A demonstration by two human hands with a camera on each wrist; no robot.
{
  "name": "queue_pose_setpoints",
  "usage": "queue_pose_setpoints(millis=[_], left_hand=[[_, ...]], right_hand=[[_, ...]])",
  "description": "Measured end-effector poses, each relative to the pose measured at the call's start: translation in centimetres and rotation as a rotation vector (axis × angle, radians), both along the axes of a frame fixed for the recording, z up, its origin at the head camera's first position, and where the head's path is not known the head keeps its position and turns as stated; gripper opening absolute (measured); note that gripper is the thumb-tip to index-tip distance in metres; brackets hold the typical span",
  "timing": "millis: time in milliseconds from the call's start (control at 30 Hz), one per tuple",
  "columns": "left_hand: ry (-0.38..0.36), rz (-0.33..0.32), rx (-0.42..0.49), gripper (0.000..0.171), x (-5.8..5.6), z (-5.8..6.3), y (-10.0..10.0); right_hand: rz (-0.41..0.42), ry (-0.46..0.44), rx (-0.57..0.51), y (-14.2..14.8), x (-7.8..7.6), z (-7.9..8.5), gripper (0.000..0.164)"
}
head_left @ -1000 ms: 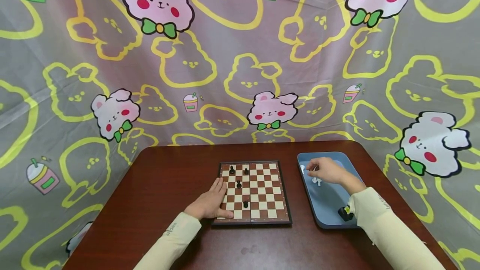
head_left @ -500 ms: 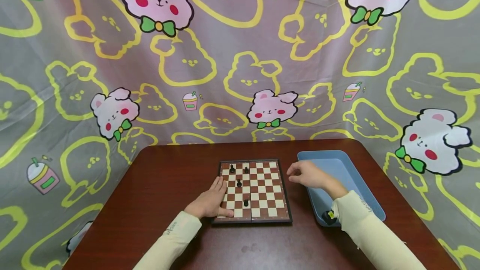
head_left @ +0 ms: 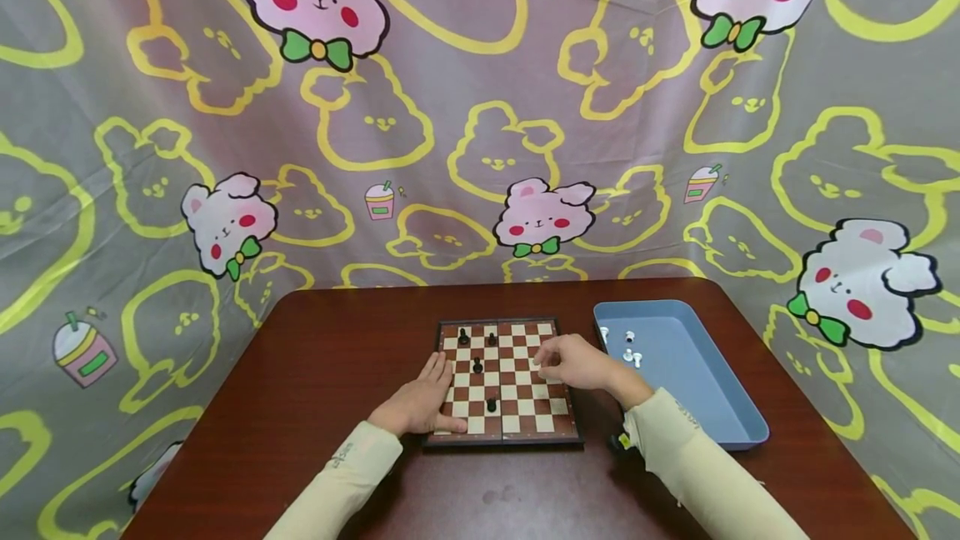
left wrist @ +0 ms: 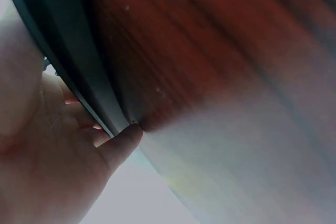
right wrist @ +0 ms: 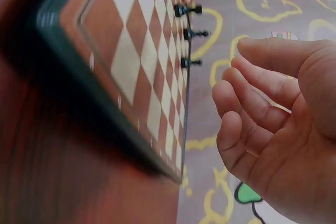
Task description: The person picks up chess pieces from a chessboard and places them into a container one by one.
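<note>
In the head view the left hand [head_left: 416, 402] rests at the left edge of the chessboard [head_left: 534, 437], fingers straight along it and thumb over the near-left corner. The left wrist view shows that hand [left wrist: 58, 145] close against the board's dark side [left wrist: 100, 72]. Over the board's right half is the right hand [head_left: 581, 363], thumb and forefinger curved toward each other. In the right wrist view nothing shows between the curled fingers of this hand [right wrist: 278, 124]; I cannot tell whether a small piece is hidden there. Black pawns [head_left: 477, 366] stand on the left half.
A blue tray [head_left: 708, 390] lies right of the board, with several small white chess pieces [head_left: 629, 354] near its far-left side. The brown table [head_left: 337, 340] extends to a patterned cloth [head_left: 420, 148] hanging behind it.
The right hand has moved left from over the tray, across the gap, to above the right half of the board. The left hand and the black pawns have stayed in place.
</note>
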State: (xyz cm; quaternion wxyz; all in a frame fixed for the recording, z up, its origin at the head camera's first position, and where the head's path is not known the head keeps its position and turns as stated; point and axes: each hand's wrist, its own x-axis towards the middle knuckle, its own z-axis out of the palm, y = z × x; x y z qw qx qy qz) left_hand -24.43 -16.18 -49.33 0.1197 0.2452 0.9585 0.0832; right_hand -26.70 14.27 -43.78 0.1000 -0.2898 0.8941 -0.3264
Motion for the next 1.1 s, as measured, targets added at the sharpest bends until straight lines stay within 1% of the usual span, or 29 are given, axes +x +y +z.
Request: queue_pose_setpoints(millis=[100,267,400,500,667,800,967,1100], left_hand=[[-0.001,0.005,0.001,0.116,0.0,0.0,0.0],[0.002,0.007,-0.007,0.115,0.0,0.0,0.1],[0.002,0.007,-0.005,0.115,-0.1,0.0,0.1],[-0.001,0.009,-0.002,0.115,-0.1,0.0,0.1],[0.002,0.007,0.007,0.115,0.0,0.1,0.0],[0.002,0.006,0.009,0.116,0.1,0.0,0.0],[0.001,0.008,0.001,0.117,0.0,-0.1,0.0],[0.011,0.004,0.005,0.117,-0.1,-0.3,-0.1]], right_hand=[[0.022,0.003,0.006,-1.1,0.0,-0.4,0.013],[0.094,0.013,0.002,-2.6,0.1,-1.3,0.014],[0.136,-0.003,-0.004,-3.6,0.4,-1.5,0.014],[0.144,-0.031,-0.022,-4.2,0.7,-1.7,0.015],[0.117,-0.104,-0.049,-4.8,0.8,-2.4,0.014],[0.120,-0.138,-0.048,-5.2,0.9,-2.9,0.017],[0.158,-0.124,-0.030,-5.6,1.1,-3.4,0.021],[0.171,-0.095,-0.014,-5.9,1.0,-3.5,0.020]])
